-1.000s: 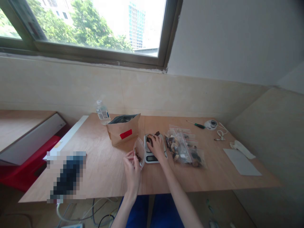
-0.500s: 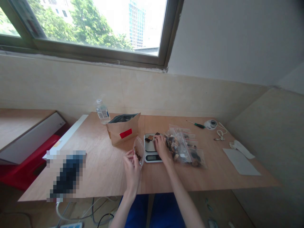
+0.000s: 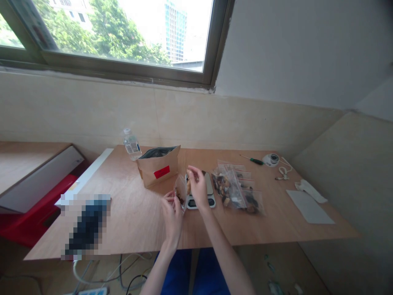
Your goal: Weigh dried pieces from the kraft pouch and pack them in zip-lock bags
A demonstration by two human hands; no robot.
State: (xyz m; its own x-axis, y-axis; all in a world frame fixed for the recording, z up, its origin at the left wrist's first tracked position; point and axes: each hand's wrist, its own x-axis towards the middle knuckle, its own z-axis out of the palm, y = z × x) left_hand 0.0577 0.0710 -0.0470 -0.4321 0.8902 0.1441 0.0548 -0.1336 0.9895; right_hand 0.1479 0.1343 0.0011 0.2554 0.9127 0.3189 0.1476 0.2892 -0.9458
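Observation:
My left hand (image 3: pixel 171 207) is closed on a clear zip bag (image 3: pixel 181 186) with some dark dried pieces in it. The bag is tilted with its mouth up, just left of the kitchen scale (image 3: pixel 210 185). Between the fingertips of my right hand (image 3: pixel 198 188) is a tan dried piece (image 3: pixel 188 186), held over the scale's left side beside the bag's mouth. The hand hides much of the scale's plate and part of its display. Dark bits show on the plate's back edge.
A kraft paper pouch (image 3: pixel 159 168) stands open behind my left hand, near a water bottle (image 3: pixel 132 145). Filled clear bags (image 3: pixel 236 190) lie right of the scale. Farther right are a screwdriver (image 3: pixel 256 161), a white camera (image 3: pixel 270 160), a cable and white paper (image 3: pixel 308 207).
My right hand has moved from the dark pieces on the scale to its right edge, then back left to the zip bag with a tan dried piece. My left hand has barely moved.

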